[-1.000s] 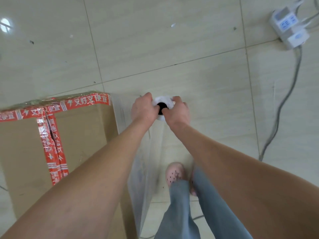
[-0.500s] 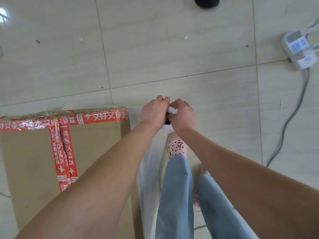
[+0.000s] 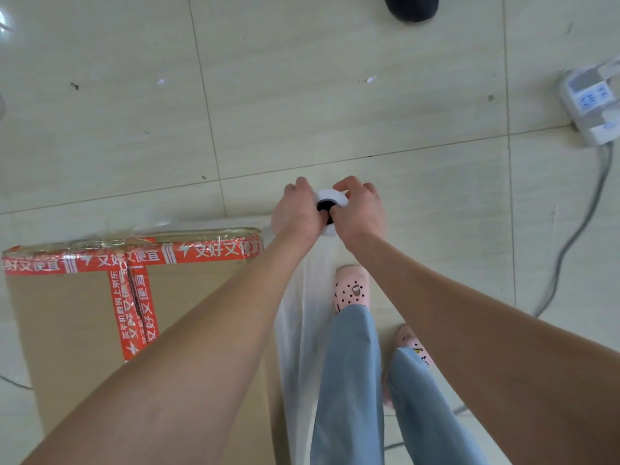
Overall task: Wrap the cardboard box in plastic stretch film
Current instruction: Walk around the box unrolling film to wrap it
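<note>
A brown cardboard box [image 3: 77, 313] sealed with red printed tape stands on the floor at the left. Clear film clings to its far top edge. I hold a white stretch film roll [image 3: 330, 199] upright past the box's right far corner, its dark core facing me. My left hand [image 3: 297, 213] grips the roll's left side and my right hand [image 3: 360, 213] grips its right side. A sheet of clear film [image 3: 302, 317] hangs down from the roll along the box's right side.
Pale floor tiles lie all around. My two feet in pink shoes [image 3: 352, 288] stand right of the box, under the roll. A white power strip [image 3: 592, 105] with a grey cable [image 3: 570, 236] lies at the right. A dark object [image 3: 411, 6] sits at the top edge.
Both hands carried the roll forward past the box's right far corner while I stepped ahead. The box now sits lower and further left of my hands; the roll's core shows again.
</note>
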`<state>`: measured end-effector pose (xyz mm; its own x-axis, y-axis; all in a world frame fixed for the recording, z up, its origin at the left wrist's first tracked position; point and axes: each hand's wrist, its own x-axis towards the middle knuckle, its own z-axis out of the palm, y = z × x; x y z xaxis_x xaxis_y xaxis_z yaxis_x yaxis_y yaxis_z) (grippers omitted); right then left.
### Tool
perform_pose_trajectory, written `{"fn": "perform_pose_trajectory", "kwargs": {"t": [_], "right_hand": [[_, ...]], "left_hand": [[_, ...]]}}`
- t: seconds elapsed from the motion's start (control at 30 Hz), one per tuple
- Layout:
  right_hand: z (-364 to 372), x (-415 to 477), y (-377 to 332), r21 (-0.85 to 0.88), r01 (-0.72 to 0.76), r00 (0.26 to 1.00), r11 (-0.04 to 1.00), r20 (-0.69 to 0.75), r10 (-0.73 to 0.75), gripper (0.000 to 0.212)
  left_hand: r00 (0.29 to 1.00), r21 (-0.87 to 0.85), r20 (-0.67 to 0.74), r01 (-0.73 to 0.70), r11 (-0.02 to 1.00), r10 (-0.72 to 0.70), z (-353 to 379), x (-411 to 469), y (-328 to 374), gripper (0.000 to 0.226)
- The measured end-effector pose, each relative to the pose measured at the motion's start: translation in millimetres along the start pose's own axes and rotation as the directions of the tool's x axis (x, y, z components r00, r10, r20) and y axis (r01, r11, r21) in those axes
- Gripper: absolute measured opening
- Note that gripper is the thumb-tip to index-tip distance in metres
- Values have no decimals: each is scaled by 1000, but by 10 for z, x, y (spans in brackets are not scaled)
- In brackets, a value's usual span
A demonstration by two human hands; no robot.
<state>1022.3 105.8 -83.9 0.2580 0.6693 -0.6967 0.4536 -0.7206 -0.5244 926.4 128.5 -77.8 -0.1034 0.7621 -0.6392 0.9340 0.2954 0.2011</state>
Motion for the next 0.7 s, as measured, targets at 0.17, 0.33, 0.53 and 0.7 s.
{"fn": "perform_pose_trajectory", "kwargs": {"t": [0.17,0.33,0.53,0.7], "right_hand": [[54,22,5,28,-23,1000,999,-5,23,35],[129,38,-54,77,-138,990,987,16,137,34],[231,153,-329,73,-75,997,995,38,72,35],[406,217,-598,70,-9,997,998,82,4,37]], "left_hand": [[961,246,210,-229,942,179,-135,291,94,28],[963,308,234,-205,929,135,-182,400,90,9],[984,258,156,-125,958,87,-360,494,-96,12],[997,127,68,21,992,-30,-506,574,-382,12]]}}
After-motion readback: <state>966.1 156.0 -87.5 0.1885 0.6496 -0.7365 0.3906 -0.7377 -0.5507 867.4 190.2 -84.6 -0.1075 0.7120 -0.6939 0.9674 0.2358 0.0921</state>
